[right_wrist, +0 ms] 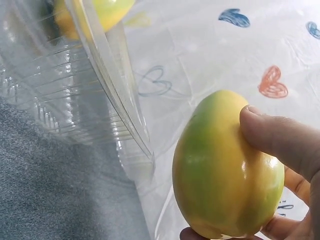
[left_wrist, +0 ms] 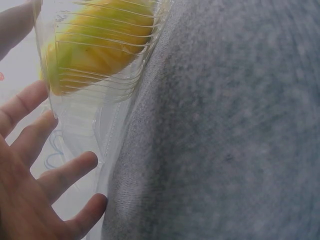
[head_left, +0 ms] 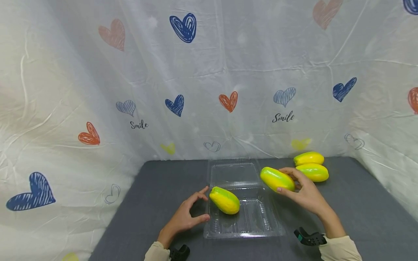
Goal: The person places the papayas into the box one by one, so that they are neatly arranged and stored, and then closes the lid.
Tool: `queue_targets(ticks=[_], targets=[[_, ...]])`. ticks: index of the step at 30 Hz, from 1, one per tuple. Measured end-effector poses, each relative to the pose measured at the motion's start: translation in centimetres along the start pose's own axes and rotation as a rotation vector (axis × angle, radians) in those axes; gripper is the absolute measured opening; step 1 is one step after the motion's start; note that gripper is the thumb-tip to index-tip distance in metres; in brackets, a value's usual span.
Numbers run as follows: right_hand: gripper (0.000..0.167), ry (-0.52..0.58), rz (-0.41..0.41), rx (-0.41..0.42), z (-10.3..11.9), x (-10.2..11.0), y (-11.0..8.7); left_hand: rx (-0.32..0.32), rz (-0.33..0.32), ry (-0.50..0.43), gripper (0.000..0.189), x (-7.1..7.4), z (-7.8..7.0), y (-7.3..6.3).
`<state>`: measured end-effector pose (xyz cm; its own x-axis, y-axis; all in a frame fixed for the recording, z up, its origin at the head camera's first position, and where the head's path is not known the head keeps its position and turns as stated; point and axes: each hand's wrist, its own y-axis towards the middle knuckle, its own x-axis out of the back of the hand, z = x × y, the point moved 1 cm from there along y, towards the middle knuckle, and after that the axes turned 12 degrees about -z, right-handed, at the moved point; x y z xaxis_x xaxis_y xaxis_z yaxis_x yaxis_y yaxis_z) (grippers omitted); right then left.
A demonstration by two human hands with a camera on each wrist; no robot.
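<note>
My right hand (head_left: 305,194) grips a yellow-green papaya (head_left: 277,179), thumb on the near side, and holds it up just right of a clear plastic clamshell box (head_left: 243,235). In the right wrist view the held papaya (right_wrist: 225,170) shows its rounded end, with the thumb pressed on its side. Another papaya (head_left: 225,200) lies tilted in the left part of the box's tray. At the tray's left wall is my left hand (head_left: 187,214), its fingers spread and fingertips right at the plastic. In the left wrist view, the papaya (left_wrist: 105,45) shows through the ribbed wall.
Two more papayas, a rear one (head_left: 308,158) and a front one (head_left: 312,172), lie together at the back right of the grey table (head_left: 130,217). The box's lid (head_left: 233,173) is folded back toward the white curtain (head_left: 196,137) printed with hearts.
</note>
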<state>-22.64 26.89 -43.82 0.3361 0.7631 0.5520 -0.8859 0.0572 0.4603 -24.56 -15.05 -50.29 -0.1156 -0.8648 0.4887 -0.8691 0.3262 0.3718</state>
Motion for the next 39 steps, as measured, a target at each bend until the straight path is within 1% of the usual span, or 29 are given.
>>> queue_targets(ticks=[10,12,19,20,23,27,32,37,39], targets=[[0.061,0.018,0.001,0.006,0.15,-0.27,-0.10,0.028,0.005,-0.019,0.042,0.02,-0.10,-0.02],[0.061,0.023,0.003,0.008,0.15,-0.36,-0.13,0.022,0.004,-0.018,0.042,0.01,-0.08,-0.05],[0.060,0.033,0.004,0.024,0.12,-0.62,-0.24,0.030,0.010,-0.013,0.042,-0.03,0.07,-0.07],[0.060,0.033,0.004,0.025,0.15,-0.63,-0.23,0.020,0.009,-0.009,0.042,-0.02,0.08,-0.05],[0.060,0.026,0.001,0.024,0.28,-0.62,-0.17,0.017,0.007,-0.009,0.041,0.00,0.10,0.00],[0.060,0.029,0.006,0.023,0.49,-0.59,-0.12,0.028,0.006,-0.011,0.041,0.02,0.10,0.01],[0.060,0.041,0.014,0.025,0.67,-0.60,-0.13,0.023,0.007,-0.006,0.041,0.07,0.02,-0.02],[0.060,0.049,0.014,0.028,0.80,-0.67,-0.14,0.043,0.007,-0.014,0.042,0.04,-0.06,-0.03],[0.060,0.050,0.013,0.031,0.80,-0.74,-0.16,0.038,0.006,-0.016,0.042,0.04,-0.07,-0.05]])
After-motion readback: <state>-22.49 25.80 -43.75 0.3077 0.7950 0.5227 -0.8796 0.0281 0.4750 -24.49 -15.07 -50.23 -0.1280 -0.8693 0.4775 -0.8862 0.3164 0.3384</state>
